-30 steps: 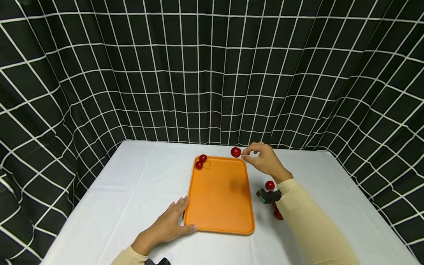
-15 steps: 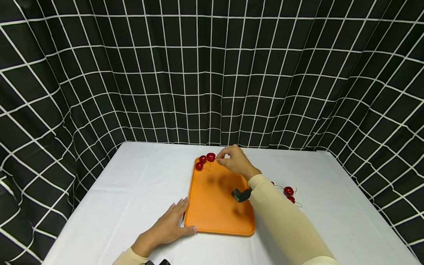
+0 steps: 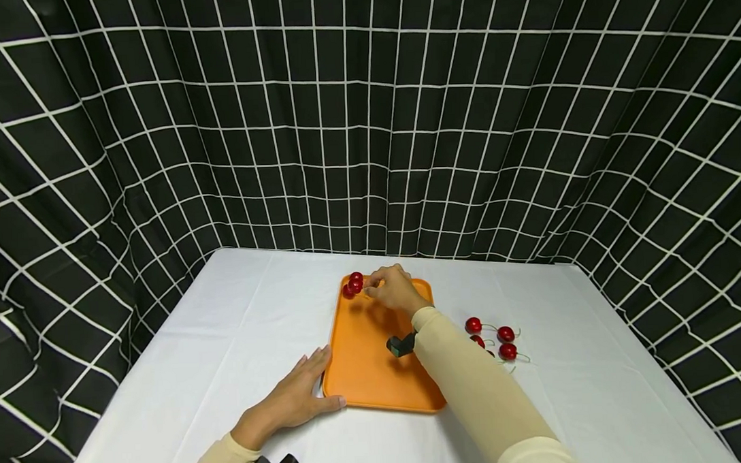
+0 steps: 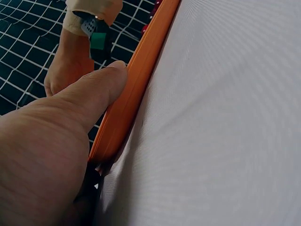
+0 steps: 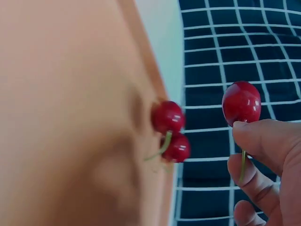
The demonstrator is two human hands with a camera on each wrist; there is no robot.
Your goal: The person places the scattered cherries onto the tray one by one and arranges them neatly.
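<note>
My right hand (image 3: 394,290) pinches a red cherry (image 5: 241,102) by its green stem, between thumb and fingers. In the head view that cherry overlaps two others at the far left corner of the orange tray (image 3: 369,378). Those two, a dark red cherry (image 5: 168,117) and its neighbour cherry (image 5: 178,148), lie side by side on the tray in the right wrist view. My left hand (image 3: 293,398) rests at the tray's near left corner, its fingers straight along the side and the thumb (image 4: 110,82) on the near rim.
Several stemmed cherries (image 3: 507,351) lie on the white tablecloth (image 3: 226,318) right of the tray, some partly hidden behind my right sleeve (image 3: 480,384). A black curtain (image 3: 367,122) with a white grid stands around the table's back and sides.
My right hand has carried the cherry leftward over the tray, then lower towards the two cherries in the corner. The left hand and the tray have stayed in place.
</note>
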